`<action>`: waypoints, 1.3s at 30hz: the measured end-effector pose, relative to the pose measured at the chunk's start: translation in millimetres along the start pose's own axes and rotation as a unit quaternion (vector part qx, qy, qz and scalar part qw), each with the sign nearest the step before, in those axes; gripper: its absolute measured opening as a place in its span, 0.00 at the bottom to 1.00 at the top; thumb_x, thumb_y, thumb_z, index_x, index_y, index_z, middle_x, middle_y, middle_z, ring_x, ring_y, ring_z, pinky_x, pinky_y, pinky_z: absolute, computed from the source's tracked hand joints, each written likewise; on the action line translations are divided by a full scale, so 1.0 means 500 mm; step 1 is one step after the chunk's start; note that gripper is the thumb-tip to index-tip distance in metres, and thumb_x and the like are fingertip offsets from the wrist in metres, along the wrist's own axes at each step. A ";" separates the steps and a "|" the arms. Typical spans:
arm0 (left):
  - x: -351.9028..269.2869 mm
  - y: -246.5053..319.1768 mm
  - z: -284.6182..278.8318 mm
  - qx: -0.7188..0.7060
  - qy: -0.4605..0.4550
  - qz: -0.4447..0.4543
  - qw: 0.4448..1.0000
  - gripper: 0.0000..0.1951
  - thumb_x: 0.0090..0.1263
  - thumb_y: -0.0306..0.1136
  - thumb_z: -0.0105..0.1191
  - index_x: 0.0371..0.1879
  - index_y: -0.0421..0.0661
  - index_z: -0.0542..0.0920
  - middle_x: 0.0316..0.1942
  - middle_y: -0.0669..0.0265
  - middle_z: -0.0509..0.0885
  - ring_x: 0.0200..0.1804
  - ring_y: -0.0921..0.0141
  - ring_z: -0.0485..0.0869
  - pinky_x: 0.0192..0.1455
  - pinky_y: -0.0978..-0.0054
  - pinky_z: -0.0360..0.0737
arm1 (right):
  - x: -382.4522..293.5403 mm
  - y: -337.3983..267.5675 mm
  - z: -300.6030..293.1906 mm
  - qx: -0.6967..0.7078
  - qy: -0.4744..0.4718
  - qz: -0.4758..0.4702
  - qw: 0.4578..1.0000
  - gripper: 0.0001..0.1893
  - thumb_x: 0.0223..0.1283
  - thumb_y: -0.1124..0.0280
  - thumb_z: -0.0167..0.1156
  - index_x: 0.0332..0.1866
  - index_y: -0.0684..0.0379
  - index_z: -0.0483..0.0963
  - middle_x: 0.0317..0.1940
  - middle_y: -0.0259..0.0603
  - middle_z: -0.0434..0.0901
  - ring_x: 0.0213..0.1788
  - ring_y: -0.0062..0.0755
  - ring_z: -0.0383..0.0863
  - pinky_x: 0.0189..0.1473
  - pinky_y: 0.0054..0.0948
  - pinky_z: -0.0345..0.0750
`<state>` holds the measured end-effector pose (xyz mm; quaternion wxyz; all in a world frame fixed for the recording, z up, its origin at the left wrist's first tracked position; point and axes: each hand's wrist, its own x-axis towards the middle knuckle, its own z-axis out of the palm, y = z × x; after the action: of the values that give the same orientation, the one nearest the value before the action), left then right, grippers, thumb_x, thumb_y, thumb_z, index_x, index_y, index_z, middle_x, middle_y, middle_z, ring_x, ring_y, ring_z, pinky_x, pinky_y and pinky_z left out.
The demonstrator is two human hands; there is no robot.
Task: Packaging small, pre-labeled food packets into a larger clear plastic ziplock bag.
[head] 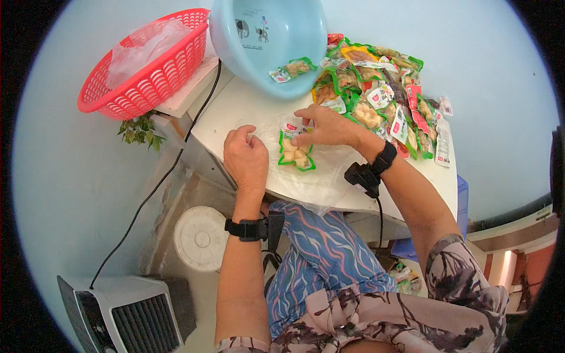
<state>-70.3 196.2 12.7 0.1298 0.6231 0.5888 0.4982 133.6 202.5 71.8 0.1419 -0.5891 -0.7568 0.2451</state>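
A clear snack packet with green edges and pale pieces inside [295, 152] lies on a clear plastic bag [329, 183] on the white table [212, 123]. My right hand [329, 127] reaches over the packet's upper right part, thumb and fingers spread around its edge; whether it grips the packet is unclear. Left of the packet, my left hand [246, 156] is loosely curled above the table, with nothing visible in it. A heap of mixed snack packets [366, 112] lies beyond my right hand. One more packet [295, 69] rests inside the light blue plastic basin [282, 88].
A red plastic basket [150, 86] with a clear bag in it stands at the upper left. A black cable [165, 176] runs down past the table's left edge. Below are a round white lid [202, 238] and a white appliance with a grille [128, 309].
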 end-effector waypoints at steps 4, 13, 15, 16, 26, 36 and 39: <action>0.002 -0.006 -0.003 0.001 -0.007 -0.001 1.000 0.11 0.54 0.21 0.53 0.36 0.42 0.84 0.33 0.59 0.81 0.38 0.57 0.80 0.41 0.61 0.77 | 0.001 -0.017 0.001 -0.001 -0.020 0.005 1.000 0.37 0.43 0.48 0.73 0.53 0.69 0.76 0.35 0.45 0.79 0.36 0.34 0.78 0.38 0.30 0.73; 0.002 -0.020 0.013 0.017 0.025 0.043 0.999 0.13 0.52 0.19 0.53 0.36 0.42 0.84 0.29 0.59 0.79 0.32 0.60 0.78 0.37 0.63 0.75 | -0.038 0.026 -0.013 0.063 0.056 -0.013 0.996 0.17 0.53 0.60 0.67 0.37 0.65 0.78 0.29 0.40 0.79 0.28 0.28 0.80 0.28 0.28 0.77; 0.001 -0.022 0.011 0.012 0.043 0.058 0.997 0.14 0.51 0.18 0.53 0.36 0.41 0.84 0.26 0.60 0.78 0.28 0.64 0.77 0.33 0.66 0.74 | -0.098 -0.012 -0.035 0.325 0.119 0.049 0.937 0.12 0.58 0.66 0.63 0.39 0.64 0.76 0.30 0.38 0.79 0.28 0.23 0.80 0.24 0.25 0.78; 0.000 -0.014 0.010 0.016 0.050 0.053 0.997 0.14 0.51 0.18 0.53 0.37 0.41 0.84 0.26 0.60 0.78 0.28 0.64 0.77 0.33 0.66 0.74 | -0.124 -0.007 -0.047 0.320 0.145 0.046 0.935 0.13 0.60 0.68 0.61 0.44 0.65 0.75 0.33 0.37 0.80 0.29 0.22 0.81 0.22 0.24 0.80; -0.010 0.051 -0.016 0.203 0.087 0.253 0.942 0.12 0.52 0.23 0.59 0.37 0.44 0.84 0.41 0.58 0.80 0.50 0.57 0.76 0.51 0.61 0.73 | -0.371 0.035 -0.053 0.548 0.277 0.072 0.786 0.13 0.63 0.73 0.57 0.51 0.66 0.71 0.38 0.45 0.83 0.32 0.33 0.85 0.29 0.30 0.85; 0.010 0.100 0.009 0.133 -0.220 0.215 0.942 0.22 0.62 0.31 0.58 0.58 0.47 0.78 0.65 0.48 0.71 0.55 0.48 0.77 0.57 0.55 0.75 | -0.428 0.021 -0.007 0.608 0.270 0.103 0.740 0.18 0.61 0.83 0.56 0.57 0.66 0.68 0.43 0.43 0.82 0.38 0.31 0.85 0.35 0.31 0.87; 0.010 0.111 0.009 0.151 -0.235 0.229 0.932 0.24 0.65 0.36 0.57 0.62 0.49 0.75 0.66 0.48 0.70 0.56 0.47 0.77 0.58 0.56 0.76 | -0.432 0.025 0.013 0.617 0.249 0.104 0.739 0.17 0.60 0.84 0.56 0.55 0.67 0.70 0.41 0.44 0.83 0.37 0.31 0.85 0.36 0.32 0.87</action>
<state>-34.0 187.5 54.5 0.0517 0.8526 0.4511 0.2587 198.2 -4.2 75.5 0.6315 -0.4873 -0.3118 0.5163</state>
